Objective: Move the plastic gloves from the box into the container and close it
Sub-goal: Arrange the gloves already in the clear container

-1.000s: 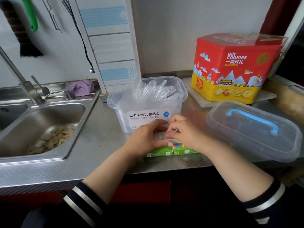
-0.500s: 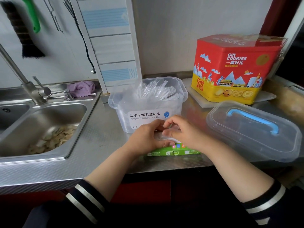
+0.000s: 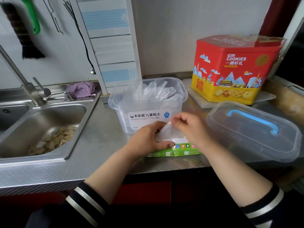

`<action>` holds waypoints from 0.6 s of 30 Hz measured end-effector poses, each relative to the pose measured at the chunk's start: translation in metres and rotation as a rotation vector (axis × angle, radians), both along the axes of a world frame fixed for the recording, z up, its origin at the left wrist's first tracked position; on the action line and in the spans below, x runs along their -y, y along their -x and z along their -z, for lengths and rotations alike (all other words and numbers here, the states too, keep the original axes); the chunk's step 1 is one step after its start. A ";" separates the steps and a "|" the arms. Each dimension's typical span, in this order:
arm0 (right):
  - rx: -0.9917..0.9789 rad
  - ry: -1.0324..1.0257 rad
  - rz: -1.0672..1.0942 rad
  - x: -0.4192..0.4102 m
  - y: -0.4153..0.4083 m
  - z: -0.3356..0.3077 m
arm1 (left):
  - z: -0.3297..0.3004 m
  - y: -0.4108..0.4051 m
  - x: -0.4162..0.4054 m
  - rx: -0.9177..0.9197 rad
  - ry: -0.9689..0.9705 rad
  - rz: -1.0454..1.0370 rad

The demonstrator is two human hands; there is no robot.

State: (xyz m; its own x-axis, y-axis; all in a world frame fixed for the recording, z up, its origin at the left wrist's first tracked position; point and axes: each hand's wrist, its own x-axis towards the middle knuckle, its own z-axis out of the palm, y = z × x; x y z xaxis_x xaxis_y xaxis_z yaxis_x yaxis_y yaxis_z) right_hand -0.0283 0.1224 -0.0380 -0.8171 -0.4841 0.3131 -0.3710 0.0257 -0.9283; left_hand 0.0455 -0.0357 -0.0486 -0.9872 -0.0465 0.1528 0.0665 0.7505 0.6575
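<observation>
Now the right hand (image 3: 189,127) pinches a thin, see-through glove (image 3: 166,130), pulling it up out of the green box (image 3: 172,152). The left hand (image 3: 148,140) grips the box, which lies longways along the bench (image 3: 102,142) edge. Just behind the box stands the open container (image 3: 148,104), full of crinkly gloves. Right of the box lies the lid (image 3: 253,130).

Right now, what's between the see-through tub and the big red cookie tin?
In the head view, only a strip of bare steel counter separates the tub from the cookie tin; the pale board under the tin pokes into it.
</observation>
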 end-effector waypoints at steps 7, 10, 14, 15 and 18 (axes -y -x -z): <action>-0.040 0.483 0.096 -0.016 -0.007 -0.067 | -0.001 0.002 -0.002 0.037 0.018 -0.001; -0.277 0.462 0.131 -0.022 -0.009 -0.090 | -0.012 -0.002 -0.003 0.034 0.026 0.033; -0.502 0.373 0.159 -0.031 -0.008 -0.090 | -0.043 -0.008 0.003 0.000 -0.639 0.207; -0.573 0.356 0.158 -0.033 -0.008 -0.088 | -0.056 -0.009 0.002 0.020 -0.824 0.237; -0.861 0.257 0.166 -0.035 -0.008 -0.084 | -0.086 -0.011 0.006 0.083 -1.182 0.264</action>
State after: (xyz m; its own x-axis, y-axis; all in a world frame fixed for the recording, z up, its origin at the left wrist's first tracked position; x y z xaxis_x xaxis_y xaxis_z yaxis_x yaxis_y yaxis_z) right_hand -0.0201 0.1569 0.0458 -0.3041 -0.2124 0.9287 -0.9480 -0.0288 -0.3170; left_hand 0.0563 -0.0415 0.0378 -0.9921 0.0896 0.0877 0.0517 -0.3451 0.9371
